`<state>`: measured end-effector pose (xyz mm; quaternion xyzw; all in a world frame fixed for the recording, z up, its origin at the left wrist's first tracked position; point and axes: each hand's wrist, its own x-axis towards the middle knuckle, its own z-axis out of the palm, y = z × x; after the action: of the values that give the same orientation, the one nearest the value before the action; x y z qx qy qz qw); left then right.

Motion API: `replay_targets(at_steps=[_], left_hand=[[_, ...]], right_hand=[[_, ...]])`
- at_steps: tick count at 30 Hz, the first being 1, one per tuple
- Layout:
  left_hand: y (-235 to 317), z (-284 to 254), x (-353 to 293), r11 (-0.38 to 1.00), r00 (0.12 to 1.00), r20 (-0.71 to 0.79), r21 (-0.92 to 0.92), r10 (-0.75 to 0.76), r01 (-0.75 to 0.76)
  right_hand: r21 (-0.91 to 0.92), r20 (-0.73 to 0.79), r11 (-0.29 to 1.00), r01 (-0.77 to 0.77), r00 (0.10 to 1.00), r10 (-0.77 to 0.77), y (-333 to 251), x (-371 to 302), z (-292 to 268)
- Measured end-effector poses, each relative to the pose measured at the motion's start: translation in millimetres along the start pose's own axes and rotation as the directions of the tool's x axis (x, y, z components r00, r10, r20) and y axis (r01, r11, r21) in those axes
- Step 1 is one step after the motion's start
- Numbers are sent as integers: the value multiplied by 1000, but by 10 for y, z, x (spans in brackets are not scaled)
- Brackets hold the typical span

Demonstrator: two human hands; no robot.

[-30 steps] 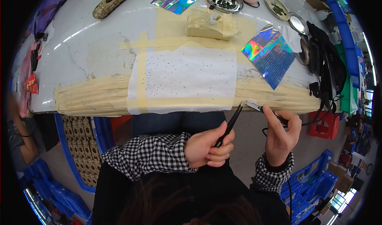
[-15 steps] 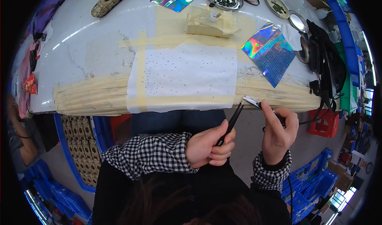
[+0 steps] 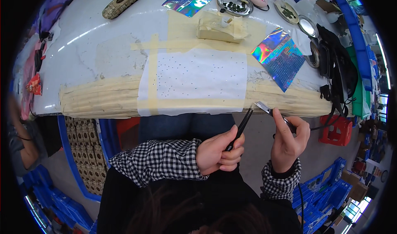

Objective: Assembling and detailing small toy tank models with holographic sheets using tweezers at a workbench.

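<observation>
A white worktable, its near edge layered with masking tape, curves across a crowded workroom. Below it at left, a blue crate holds rows of patterned brown cases; a red plastic stool stands at right, and a second person's bare arm shows at the far left. A sheet of white paper, held down by tape at its left and bottom edges, lies at the table's near side. An iridescent foil packet rests to its right. At the table's edge, the worker's left hand is closed around black tweezers, fingers curled and thumb on top, while the right hand grips a slim silver-and-black tool, index finger laid along it. One oblong camouflage case lies at upper left, a taped block behind the paper. Beyond, a round metal dish carries dark green pieces. The two tools' tips meet or nearly meet; whether they touch or pinch anything cannot be told. Smallest of all, dark specks dot the paper.
</observation>
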<state>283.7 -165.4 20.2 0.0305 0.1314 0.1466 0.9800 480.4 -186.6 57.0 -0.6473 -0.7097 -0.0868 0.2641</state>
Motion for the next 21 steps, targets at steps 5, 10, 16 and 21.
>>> replay_targets(at_steps=[5,10,16,21], left_hand=[[-9,13,-9,999,999,-42,44,29,-27],[-25,73,0,992,990,-125,113,63,-49],[-12,33,-7,998,999,-40,51,33,-31],[-14,8,15,998,999,20,-57,29,-27]], right_hand=[[-9,28,1000,12,1000,-12,-40,-9,-12],[6,-5,1000,-15,1000,15,-11,10,51],[61,-14,997,-49,999,50,2,-48,34],[82,-10,996,-46,999,47,-18,-55,76]])
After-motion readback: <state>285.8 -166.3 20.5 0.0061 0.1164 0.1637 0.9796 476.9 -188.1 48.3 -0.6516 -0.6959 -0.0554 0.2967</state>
